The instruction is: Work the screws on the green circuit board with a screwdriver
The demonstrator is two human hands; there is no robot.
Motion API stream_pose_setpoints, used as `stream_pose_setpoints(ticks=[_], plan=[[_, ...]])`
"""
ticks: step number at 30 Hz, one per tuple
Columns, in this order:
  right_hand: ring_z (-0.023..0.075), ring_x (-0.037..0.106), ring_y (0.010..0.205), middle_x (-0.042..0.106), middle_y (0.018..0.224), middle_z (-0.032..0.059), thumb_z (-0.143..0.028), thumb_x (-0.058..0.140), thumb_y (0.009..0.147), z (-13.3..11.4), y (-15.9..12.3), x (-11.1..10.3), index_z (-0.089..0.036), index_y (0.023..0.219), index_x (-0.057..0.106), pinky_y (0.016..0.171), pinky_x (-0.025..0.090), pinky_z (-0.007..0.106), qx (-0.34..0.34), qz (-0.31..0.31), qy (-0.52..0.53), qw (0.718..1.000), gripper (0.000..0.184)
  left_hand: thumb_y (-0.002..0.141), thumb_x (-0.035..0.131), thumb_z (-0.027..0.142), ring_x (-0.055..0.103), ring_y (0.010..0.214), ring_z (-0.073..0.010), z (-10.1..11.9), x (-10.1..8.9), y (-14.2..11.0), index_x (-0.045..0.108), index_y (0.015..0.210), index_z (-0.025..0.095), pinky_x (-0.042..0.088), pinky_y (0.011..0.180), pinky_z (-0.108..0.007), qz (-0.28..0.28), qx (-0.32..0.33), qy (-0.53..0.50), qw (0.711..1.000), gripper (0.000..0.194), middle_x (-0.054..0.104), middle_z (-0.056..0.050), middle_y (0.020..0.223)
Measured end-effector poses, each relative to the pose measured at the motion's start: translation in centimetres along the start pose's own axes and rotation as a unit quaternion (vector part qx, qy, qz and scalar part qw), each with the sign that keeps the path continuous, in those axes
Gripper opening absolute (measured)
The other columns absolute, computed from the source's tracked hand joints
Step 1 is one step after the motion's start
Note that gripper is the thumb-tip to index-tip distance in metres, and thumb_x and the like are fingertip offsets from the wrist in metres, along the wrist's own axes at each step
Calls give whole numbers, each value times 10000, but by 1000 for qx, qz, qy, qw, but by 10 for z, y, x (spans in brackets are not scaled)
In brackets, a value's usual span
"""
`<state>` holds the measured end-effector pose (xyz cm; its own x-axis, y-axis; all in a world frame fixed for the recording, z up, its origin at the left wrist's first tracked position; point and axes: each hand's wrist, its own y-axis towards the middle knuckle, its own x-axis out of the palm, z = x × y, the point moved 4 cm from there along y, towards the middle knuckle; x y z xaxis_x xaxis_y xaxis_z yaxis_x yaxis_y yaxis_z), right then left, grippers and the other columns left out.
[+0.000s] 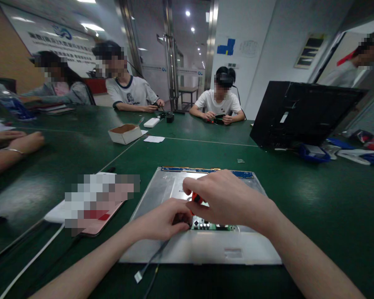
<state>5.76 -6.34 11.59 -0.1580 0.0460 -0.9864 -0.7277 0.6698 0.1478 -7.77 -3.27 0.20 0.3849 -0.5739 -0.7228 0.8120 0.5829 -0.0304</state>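
A white-sided box [125,135] stands open across the counter [324,207], its brown inside partly showing. At the right, near the black screen [302,114], a blue tray [313,154] holds a greyish block too blurred to identify. A bottle [15,106] with blue on it is at the far left; its contents are unclear.

The panel [162,251] lies flat on the counter right in front of the person, silvery and dull-shining, with a blue strip [244,175] along its far edge and a small rectangular recess near its close edge. A green board [213,226] sits at its middle, partly hidden by the hands, with small round components along the near side. A dark cable [154,255] runs from beneath the left hand [163,220] over the panel's near edge to a white plug [138,277].

The right hand [229,199] has its fingers closed around a red-and-black tool [197,198] above the board. The left fingers are bent inward at the board's left end; whether they grip anything cannot be told.
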Motion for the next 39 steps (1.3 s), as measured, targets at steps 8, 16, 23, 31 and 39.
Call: stream_pose_setpoints(ticks=[8,16,23,31,39], plan=[[139,592,654,699,810,5,-259,491,885,0,1,0,-202,932,537,499,239,264,-5,4,2,1000,87,782,556,168,547,686,-178,1,-1,-1,610,816,152,440,618,-275,10,1,8,1000,66,604,-30,759],[131,576,644,695,809,-3,-260,495,889,0,0,1,-206,937,529,496,236,264,-8,10,-2,1000,80,777,556,178,539,673,-170,2,-1,0,607,798,150,435,595,-259,5,2,7,1000,62,599,-25,745],[139,591,666,702,828,7,-258,491,890,1,0,1,-208,933,529,506,239,265,-5,2,2,1000,76,782,558,187,542,681,-173,1,-2,1,612,801,152,438,605,-263,-2,-5,1,1000,66,606,-27,750],[144,601,667,706,828,10,-258,500,883,1,1,1,-206,937,539,505,239,267,1,-6,-1,1000,85,776,566,174,547,676,-169,1,-2,1,620,804,153,442,599,-261,-3,1,0,1000,65,619,-28,767],[144,579,650,696,817,9,-254,486,883,1,0,2,-205,942,532,506,243,262,-10,6,12,1000,89,786,557,177,539,668,-169,2,-1,0,607,804,154,433,598,-265,4,2,-3,1000,57,601,-23,747]])
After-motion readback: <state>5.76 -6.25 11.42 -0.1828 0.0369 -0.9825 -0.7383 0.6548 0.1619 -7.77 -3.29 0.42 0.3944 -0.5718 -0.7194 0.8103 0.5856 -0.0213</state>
